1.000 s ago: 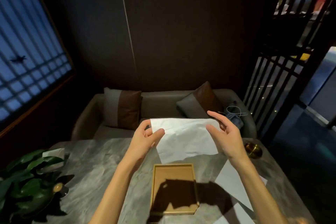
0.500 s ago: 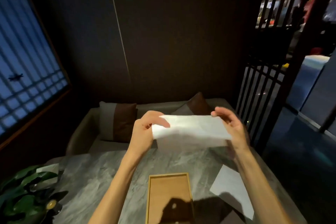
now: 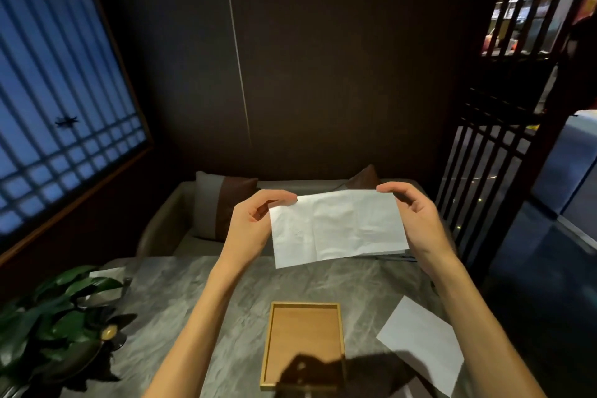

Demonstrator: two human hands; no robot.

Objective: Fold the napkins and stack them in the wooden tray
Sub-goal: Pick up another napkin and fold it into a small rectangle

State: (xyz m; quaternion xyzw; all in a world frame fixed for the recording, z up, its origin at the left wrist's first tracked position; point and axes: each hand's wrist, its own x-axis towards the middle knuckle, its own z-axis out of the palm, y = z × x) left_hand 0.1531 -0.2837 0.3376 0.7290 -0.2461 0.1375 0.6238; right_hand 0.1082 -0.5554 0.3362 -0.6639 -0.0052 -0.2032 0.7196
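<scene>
A white napkin (image 3: 339, 228), folded once into a wide rectangle, hangs in the air above the far part of the table. My left hand (image 3: 255, 224) pinches its upper left corner. My right hand (image 3: 416, 220) pinches its upper right corner between thumb and fingers. Below, near the front of the table, lies the wooden tray (image 3: 303, 305), with nothing in it that I can see; a shadow covers its near end. More white napkins (image 3: 420, 339) lie flat on the table to the right of the tray.
The grey marble-patterned table (image 3: 210, 300) carries a green leafy plant (image 3: 55, 326) at the left with a small card behind it. A grey sofa with brown-striped cushions (image 3: 223, 208) stands beyond the table. A dark lattice screen (image 3: 478, 191) rises at the right.
The napkin went from an open sheet to a folded strip and now hangs lower as a folded rectangle. The view has tilted up, so the tray sits lower in view.
</scene>
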